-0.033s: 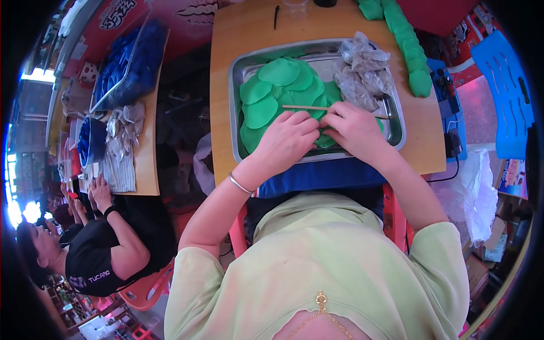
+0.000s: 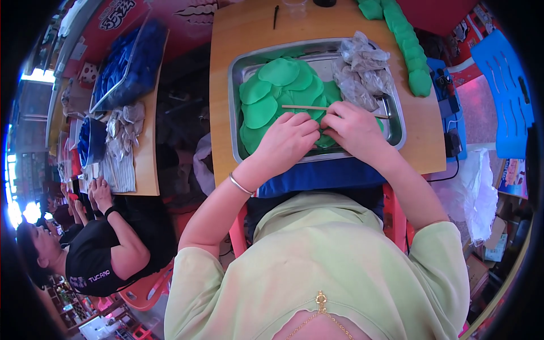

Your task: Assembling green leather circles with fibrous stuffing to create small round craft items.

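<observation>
A heap of thin, round green sheets (image 2: 281,71) fills much of a shallow metal tray (image 2: 233,90) on the table before me. At the tray's near side, my left hand (image 2: 289,137) is closed with its fingers curled down. What its fingertips pinch is hidden. Close beside it on the right, my right hand (image 2: 352,129) is closed too. A thin wooden stick (image 2: 303,107) runs crosswise through the right hand's grip and shows on both sides of it. Green material shows in the narrow gap between the hands.
Crumpled clear plastic bags (image 2: 365,71) lie in the tray's right side. A row of overlapping green rounds (image 2: 405,42) lies along the table's far right. A dark thin tool (image 2: 276,17) lies at the back. At left, another person (image 2: 113,243) works at a table (image 2: 148,141) with blue containers.
</observation>
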`<state>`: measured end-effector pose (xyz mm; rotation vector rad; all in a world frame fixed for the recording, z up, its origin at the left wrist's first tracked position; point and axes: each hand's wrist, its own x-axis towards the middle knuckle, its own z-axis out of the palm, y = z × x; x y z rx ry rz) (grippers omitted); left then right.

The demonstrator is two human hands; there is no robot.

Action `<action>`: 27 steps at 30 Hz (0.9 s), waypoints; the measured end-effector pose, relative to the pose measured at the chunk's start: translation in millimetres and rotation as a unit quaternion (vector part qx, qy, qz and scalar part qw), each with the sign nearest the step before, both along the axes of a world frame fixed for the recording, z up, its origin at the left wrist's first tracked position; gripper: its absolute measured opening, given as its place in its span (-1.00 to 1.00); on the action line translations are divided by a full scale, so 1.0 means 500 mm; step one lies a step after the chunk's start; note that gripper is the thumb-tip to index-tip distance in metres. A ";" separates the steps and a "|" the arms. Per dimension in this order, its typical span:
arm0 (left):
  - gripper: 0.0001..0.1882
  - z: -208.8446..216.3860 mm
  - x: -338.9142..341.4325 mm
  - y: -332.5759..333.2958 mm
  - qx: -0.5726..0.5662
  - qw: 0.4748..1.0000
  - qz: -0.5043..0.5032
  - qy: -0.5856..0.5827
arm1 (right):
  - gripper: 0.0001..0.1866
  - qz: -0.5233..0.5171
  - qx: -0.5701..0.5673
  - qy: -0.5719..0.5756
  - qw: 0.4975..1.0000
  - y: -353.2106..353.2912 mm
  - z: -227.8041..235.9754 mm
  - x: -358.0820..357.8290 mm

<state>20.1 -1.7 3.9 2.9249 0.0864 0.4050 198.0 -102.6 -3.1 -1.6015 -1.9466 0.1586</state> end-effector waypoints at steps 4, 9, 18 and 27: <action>-0.72 -0.003 -0.009 0.000 -0.008 1.000 0.016 0.013 | -0.88 0.005 -0.016 0.028 0.999 -0.001 -0.001 0.003; -0.70 0.003 -0.013 -0.007 -0.042 0.998 0.041 -0.011 | -0.88 -0.003 -0.039 0.160 0.986 -0.005 -0.007 0.007; -0.72 -0.014 0.007 -0.014 -0.198 0.975 0.030 -0.098 | -0.79 0.009 -0.019 0.075 0.997 -0.012 0.009 0.006; -0.77 -0.013 0.002 -0.042 -0.316 0.929 0.180 -0.073 | -0.81 0.074 -0.030 -0.059 0.995 -0.018 0.020 0.032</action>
